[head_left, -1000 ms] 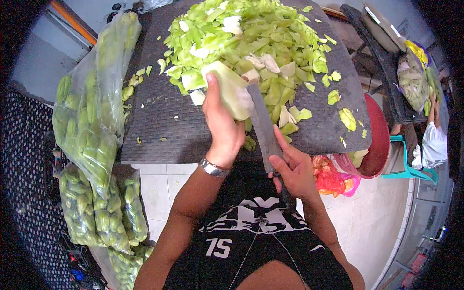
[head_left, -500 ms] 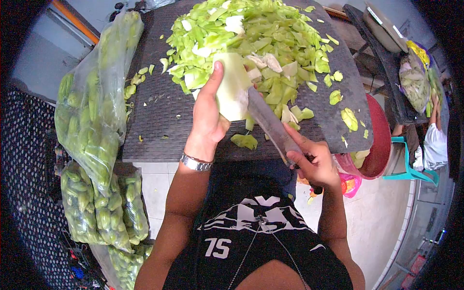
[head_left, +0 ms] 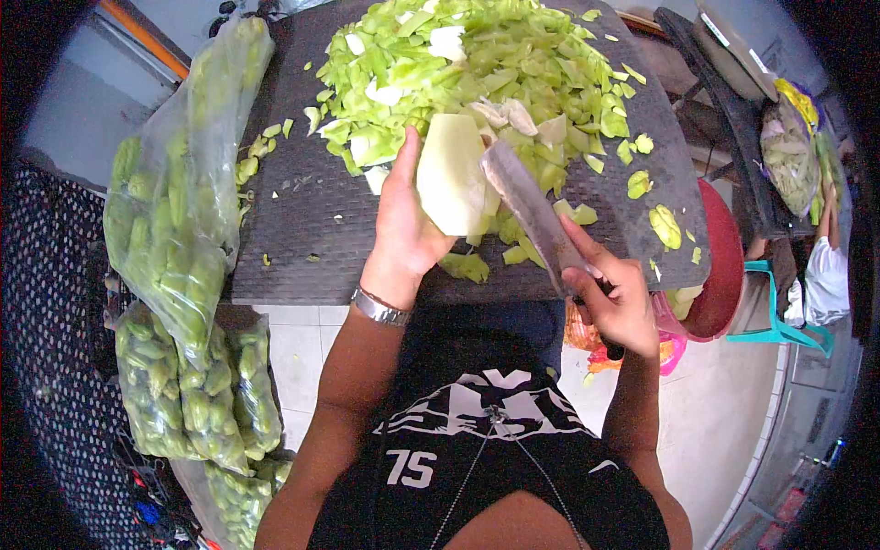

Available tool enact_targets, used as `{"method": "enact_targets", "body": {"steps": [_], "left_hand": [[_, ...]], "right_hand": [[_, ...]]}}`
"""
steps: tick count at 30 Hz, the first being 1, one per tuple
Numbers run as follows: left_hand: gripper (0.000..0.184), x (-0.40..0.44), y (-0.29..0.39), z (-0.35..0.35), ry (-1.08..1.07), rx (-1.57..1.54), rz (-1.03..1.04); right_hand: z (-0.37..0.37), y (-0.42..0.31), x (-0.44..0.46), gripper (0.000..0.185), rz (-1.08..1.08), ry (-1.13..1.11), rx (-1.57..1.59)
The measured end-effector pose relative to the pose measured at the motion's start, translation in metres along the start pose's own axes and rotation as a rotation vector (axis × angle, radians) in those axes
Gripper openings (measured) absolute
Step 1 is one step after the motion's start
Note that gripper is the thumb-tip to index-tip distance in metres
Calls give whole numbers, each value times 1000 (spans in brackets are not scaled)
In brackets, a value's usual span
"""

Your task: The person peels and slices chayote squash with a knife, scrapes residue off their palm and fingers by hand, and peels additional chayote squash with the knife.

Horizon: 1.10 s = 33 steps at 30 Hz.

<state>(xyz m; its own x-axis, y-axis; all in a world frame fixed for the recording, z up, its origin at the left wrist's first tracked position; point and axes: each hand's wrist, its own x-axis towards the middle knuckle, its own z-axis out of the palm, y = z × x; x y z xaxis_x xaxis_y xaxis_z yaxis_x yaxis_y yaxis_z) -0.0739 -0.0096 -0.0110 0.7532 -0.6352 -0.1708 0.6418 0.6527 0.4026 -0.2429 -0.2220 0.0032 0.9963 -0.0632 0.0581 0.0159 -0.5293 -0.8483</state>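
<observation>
My left hand (head_left: 401,220) is wrapped around the lower left side of a peeled pale-green vegetable (head_left: 451,179) with flat-cut faces, possibly a chayote, held above the near part of the table. In my right hand (head_left: 621,302) is a knife (head_left: 536,213) with a broad, worn blade, gripped by its dark handle. The blade points up and left, its tip close to the vegetable's right side; I cannot tell whether they touch. Behind them spreads a large heap of green peelings (head_left: 513,73), with some white pieces on it.
The dark woven-pattern table (head_left: 302,247) has loose peelings near its edges. Bags of green vegetables (head_left: 174,211) stand at left. A red tub (head_left: 720,266) and a teal stool (head_left: 775,312) are at right. Another person's sleeve (head_left: 828,280) shows at far right, beside a bagged bundle (head_left: 788,160).
The knife has drawn back right and down from the vegetable's face, and my right hand moved slightly right. My left hand has shifted the vegetable a little right and turned it.
</observation>
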Motion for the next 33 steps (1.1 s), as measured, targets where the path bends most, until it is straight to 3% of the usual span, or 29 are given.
{"method": "enact_targets", "body": {"steps": [3, 7, 10, 13, 18, 24, 28, 33], "left_hand": [[60, 6, -1, -6, 49, 53, 69], [57, 8, -6, 0, 73, 78, 122], [56, 7, -8, -1, 66, 62, 113], [56, 4, -9, 3, 91, 84, 109], [54, 3, -9, 1, 74, 55, 112], [57, 2, -8, 0, 56, 52, 122], [59, 2, -21, 7, 165, 51, 134], [65, 6, -17, -4, 101, 100, 202]], "right_hand": [[10, 6, -4, 60, -31, 21, -32], [16, -2, -3, 60, 186, -37, 39], [29, 13, -2, 60, -36, 67, 64], [28, 6, -3, 60, 103, 97, 112], [23, 1, -3, 61, -4, 71, -6], [27, 1, -10, 62, 137, -5, 80], [25, -8, -1, 63, 335, -101, 184], [37, -6, -10, 63, 332, -104, 281]]}}
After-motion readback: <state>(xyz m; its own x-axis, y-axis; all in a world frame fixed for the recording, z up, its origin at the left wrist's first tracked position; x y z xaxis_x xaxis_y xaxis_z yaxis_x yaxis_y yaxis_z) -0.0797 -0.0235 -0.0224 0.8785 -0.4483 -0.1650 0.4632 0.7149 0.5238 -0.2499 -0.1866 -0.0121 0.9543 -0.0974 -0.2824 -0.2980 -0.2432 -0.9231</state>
